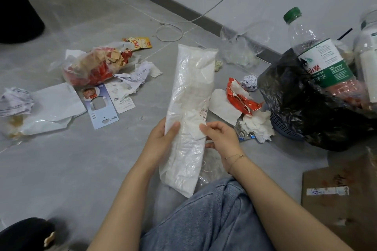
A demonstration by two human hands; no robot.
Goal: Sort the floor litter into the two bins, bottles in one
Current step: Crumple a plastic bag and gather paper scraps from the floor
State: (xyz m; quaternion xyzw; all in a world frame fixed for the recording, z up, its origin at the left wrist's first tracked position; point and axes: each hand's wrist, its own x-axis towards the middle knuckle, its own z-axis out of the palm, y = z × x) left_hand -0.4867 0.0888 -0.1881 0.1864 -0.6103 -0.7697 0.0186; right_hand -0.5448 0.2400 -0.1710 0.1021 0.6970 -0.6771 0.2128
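A: Where is the long white plastic bag?

B: It is held above the grey floor, in front of the person's knee in blue jeans. The left hand grips its left edge, thumb across the front. The right hand pinches the right edge with curled fingers. The bag runs lengthwise away from the person and holds crumpled white paper.

A: Where are the bins?

B: A blue basket lined with a black bin bag stands at the right. A large clear bottle with a green cap and green label sits in it, tilted. A second clear container is just beside it, cut by the frame edge.

A: What litter lies on the floor?

B: Near the basket: a torn red wrapper, white tissue and a crumpled paper ball. To the left: a clear bag of red and brown packaging, a blue card, receipts, a white pouch and a yellow packet. A dark object at the upper left is possibly a second bin. A brown cardboard piece lies at the right.
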